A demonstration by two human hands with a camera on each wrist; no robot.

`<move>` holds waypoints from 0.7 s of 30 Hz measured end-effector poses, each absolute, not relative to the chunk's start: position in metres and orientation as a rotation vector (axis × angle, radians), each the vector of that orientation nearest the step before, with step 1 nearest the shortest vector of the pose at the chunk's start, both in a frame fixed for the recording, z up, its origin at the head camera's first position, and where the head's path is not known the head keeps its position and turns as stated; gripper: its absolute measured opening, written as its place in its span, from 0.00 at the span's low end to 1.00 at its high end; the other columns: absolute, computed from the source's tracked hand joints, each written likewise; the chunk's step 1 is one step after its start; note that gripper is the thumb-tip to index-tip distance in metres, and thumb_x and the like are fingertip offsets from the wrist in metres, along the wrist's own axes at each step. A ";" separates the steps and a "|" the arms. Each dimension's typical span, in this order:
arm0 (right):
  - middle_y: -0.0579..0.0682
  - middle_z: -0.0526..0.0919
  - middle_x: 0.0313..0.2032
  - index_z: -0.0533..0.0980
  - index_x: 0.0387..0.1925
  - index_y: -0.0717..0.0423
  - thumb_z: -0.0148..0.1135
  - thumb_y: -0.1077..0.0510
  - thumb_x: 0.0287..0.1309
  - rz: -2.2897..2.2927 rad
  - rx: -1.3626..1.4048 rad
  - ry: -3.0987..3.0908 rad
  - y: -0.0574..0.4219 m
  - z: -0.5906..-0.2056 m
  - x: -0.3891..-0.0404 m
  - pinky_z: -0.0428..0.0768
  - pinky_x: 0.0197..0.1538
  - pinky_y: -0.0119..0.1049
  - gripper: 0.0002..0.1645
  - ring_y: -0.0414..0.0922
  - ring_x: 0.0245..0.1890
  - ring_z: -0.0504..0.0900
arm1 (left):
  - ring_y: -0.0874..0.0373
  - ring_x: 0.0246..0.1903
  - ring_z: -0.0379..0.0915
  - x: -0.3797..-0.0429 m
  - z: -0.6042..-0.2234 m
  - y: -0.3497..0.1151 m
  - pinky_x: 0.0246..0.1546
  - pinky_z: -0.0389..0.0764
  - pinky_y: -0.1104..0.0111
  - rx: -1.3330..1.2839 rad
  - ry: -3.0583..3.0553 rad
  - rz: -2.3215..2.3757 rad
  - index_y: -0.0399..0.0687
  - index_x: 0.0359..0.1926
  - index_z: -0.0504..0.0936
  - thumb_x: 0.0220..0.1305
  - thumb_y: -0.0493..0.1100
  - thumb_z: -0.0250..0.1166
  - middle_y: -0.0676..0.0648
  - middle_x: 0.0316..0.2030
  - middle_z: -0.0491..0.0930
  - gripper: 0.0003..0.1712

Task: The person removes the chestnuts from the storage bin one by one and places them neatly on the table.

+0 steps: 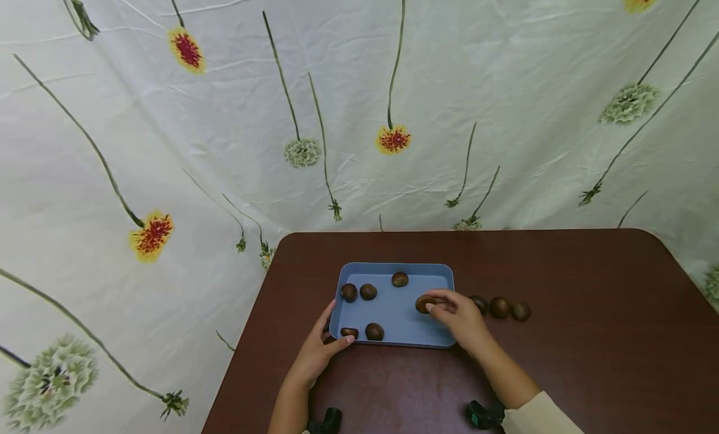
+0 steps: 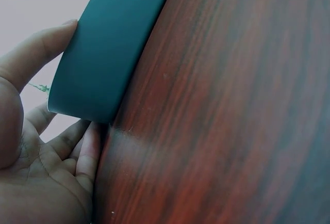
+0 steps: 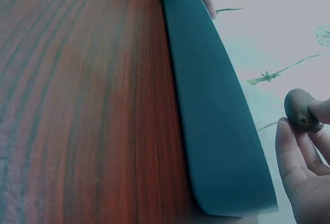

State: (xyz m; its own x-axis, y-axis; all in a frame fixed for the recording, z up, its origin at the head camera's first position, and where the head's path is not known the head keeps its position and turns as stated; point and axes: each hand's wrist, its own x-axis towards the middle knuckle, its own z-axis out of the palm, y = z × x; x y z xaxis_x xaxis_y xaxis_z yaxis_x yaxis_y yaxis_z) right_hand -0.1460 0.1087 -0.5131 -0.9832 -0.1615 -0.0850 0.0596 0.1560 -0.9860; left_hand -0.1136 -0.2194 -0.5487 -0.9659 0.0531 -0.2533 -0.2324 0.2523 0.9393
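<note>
A blue rectangular tray [image 1: 404, 328] lies on the table. My right hand [image 1: 463, 318] pinches a brown chestnut [image 1: 424, 305] above the tray's right side. In the right wrist view, thumb and fingertips hold that glossy chestnut [image 3: 299, 109] above the rim. My left hand [image 1: 316, 354] grips the tray's near left corner. Its thumb lies on the rim and its other fingers are at the side, partly hidden behind the tray wall [image 2: 113, 48]. Several chestnuts sit in the tray, among them one near the back [image 1: 400, 279] and one near the front [image 1: 374, 331].
Right of the tray, dark chestnuts lie in a row on the brown table [image 1: 590, 359], one [image 1: 500, 307] in the middle and one partly behind my right hand. A white flower-print cloth [image 1: 505, 59] hangs behind the table and down its left side.
</note>
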 end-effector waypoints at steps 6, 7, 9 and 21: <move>0.62 0.77 0.60 0.74 0.65 0.63 0.66 0.52 0.67 -2.063 -0.027 2.112 0.118 -0.513 -0.142 0.84 0.50 0.35 0.30 0.55 0.42 0.90 | 0.43 0.63 0.72 -0.114 -0.547 -0.220 0.56 0.75 0.52 -0.163 2.275 1.792 0.66 0.81 0.49 0.61 0.48 0.75 0.40 0.73 0.62 0.56; 0.62 0.76 0.62 0.73 0.66 0.64 0.66 0.53 0.67 -2.088 -0.018 2.087 0.120 -0.513 -0.142 0.84 0.50 0.36 0.31 0.56 0.42 0.90 | 0.44 0.63 0.71 -0.114 -0.546 -0.220 0.56 0.75 0.53 -0.167 2.274 1.792 0.67 0.81 0.49 0.61 0.49 0.75 0.40 0.73 0.62 0.56; 0.62 0.74 0.64 0.71 0.67 0.66 0.65 0.53 0.68 -2.139 -0.009 2.040 0.125 -0.513 -0.141 0.85 0.50 0.38 0.33 0.58 0.43 0.90 | 0.44 0.64 0.71 -0.115 -0.546 -0.221 0.57 0.75 0.53 -0.170 2.273 1.792 0.67 0.81 0.50 0.60 0.49 0.75 0.41 0.73 0.61 0.56; 0.35 0.85 0.47 0.67 0.66 0.76 0.61 0.59 0.71 -2.346 -0.012 2.016 0.158 -0.511 -0.137 0.86 0.45 0.35 0.31 0.45 0.40 0.91 | 0.43 0.64 0.71 -0.119 -0.545 -0.221 0.57 0.76 0.53 -0.169 2.271 1.763 0.69 0.81 0.49 0.59 0.52 0.75 0.41 0.75 0.59 0.57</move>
State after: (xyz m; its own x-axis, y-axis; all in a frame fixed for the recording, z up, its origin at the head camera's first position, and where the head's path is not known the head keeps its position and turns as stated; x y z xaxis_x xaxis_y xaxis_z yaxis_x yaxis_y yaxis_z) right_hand -0.1371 0.1581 -0.5113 -0.9988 -0.0420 -0.0258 0.0318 -0.1495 -0.9882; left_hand -0.1192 -0.2215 -0.5451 -0.9592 0.0673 -0.2745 -0.2492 0.2566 0.9338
